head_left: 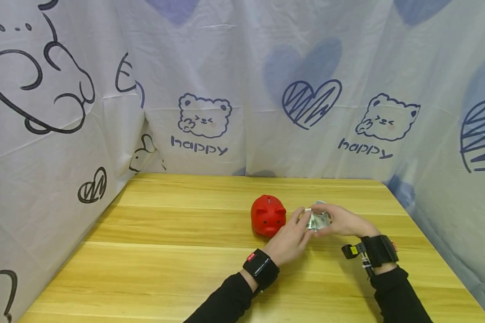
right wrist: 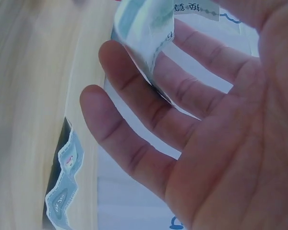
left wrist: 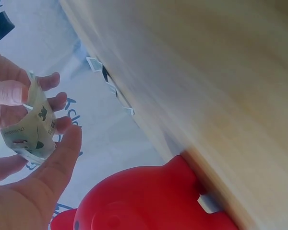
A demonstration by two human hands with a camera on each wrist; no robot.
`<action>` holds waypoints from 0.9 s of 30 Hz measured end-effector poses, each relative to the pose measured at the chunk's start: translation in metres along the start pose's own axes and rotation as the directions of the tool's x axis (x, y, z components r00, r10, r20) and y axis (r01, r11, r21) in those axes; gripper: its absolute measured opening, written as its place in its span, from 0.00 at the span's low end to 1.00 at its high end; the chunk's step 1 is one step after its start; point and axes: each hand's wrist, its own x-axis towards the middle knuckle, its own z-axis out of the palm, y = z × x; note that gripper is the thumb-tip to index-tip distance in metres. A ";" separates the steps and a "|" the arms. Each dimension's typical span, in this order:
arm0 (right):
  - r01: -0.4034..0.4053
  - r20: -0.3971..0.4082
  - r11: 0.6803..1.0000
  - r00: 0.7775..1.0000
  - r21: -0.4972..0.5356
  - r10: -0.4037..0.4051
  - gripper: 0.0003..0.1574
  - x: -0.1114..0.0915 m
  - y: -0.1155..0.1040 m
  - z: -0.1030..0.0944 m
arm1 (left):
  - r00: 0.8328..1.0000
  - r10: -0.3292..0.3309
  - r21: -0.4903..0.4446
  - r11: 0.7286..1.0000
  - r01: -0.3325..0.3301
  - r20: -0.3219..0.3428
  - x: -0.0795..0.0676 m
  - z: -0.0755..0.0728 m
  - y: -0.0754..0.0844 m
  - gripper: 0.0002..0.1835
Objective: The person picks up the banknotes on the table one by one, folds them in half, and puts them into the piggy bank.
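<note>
Both hands are at a greenish banknote (head_left: 320,220), which bends into a curve between them in the left wrist view. My left hand (head_left: 289,238) pinches its left side with thumb and fingers. From the right, my right hand (head_left: 345,220) holds the other side, thumb on the near face and fingers behind; in the right wrist view the fingers (right wrist: 149,103) pass behind the note (right wrist: 149,28). A red piggy bank (head_left: 268,216) with a slot on top stands just left of the left hand.
A creased bluish paper piece (right wrist: 65,179) lies on the table beyond the right hand, mostly hidden in the head view. The wooden table (head_left: 165,269) ends at printed cloth (head_left: 242,89) hanging behind and at both sides.
</note>
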 end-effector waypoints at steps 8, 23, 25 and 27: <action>0.032 -0.122 0.999 0.992 -0.004 -0.033 0.43 0.000 -0.004 0.000 | 0.997 -0.008 -0.047 0.999 0.005 -0.074 0.001 0.001 0.000 0.38; 0.024 -0.283 0.997 0.959 0.072 -0.002 0.45 0.005 -0.011 -0.004 | 0.962 -0.173 -0.303 0.947 0.103 -0.213 0.004 -0.014 0.004 0.31; 0.025 -0.296 0.997 0.955 0.074 -0.002 0.44 0.005 -0.012 -0.005 | 0.957 -0.190 -0.307 0.944 0.117 -0.218 0.004 -0.015 0.003 0.30; 0.032 -0.299 0.996 0.954 0.079 -0.007 0.44 0.004 -0.013 -0.005 | 0.956 -0.201 -0.305 0.943 0.131 -0.212 0.004 -0.015 0.003 0.29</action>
